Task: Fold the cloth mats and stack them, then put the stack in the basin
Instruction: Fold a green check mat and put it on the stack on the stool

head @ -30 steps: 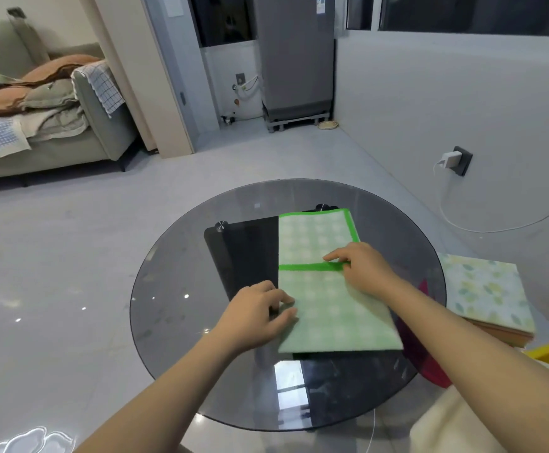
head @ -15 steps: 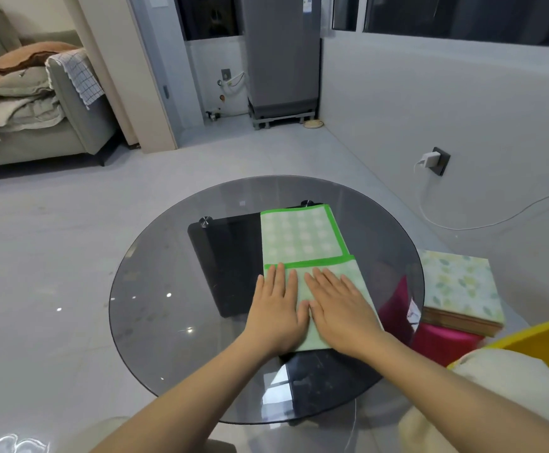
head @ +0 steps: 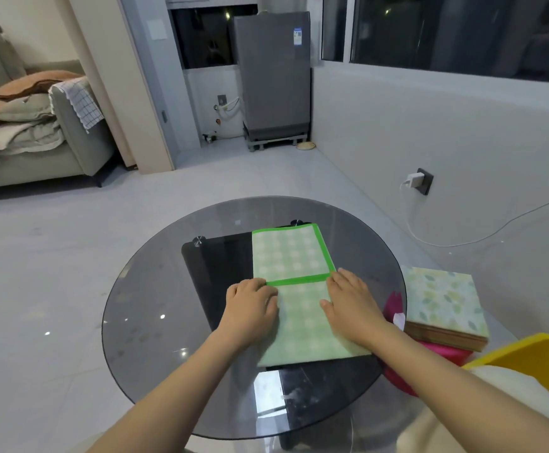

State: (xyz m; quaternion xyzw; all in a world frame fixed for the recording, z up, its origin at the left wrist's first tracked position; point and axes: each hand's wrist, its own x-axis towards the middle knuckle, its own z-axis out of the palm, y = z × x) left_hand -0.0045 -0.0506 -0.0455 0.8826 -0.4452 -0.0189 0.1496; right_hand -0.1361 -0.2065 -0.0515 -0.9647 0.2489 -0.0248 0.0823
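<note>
Green-checked cloth mat (head: 299, 289) lies on your round glass table (head: 142, 308), partly folded: near half doubled over, its bright green border running across the middle as the fold's edge. Mat sits over the dark base plate (head: 220, 266) visible under the glass, mat's right side.

Your left hand (head: 251, 305) is on the mat's left edge just below the green band, fingers bent down onto the cloth; can't tell whether they're pinching the edge or just pressing. Your right hand (head: 351, 299) is on the mat's right edge at the same level, fingers mostly straight and flat on the fabric, thumb toward the centre. Hands apart, bare mat between them.

Stack of folded mats (head: 443, 305), leaf-print one on top, sits right of the table, well apart from the green mat, resting on a pink basin (head: 430, 354). Yellow bin (head: 534, 358) at the lower right corner, pale cloth (head: 508, 393) in front of it.
</note>
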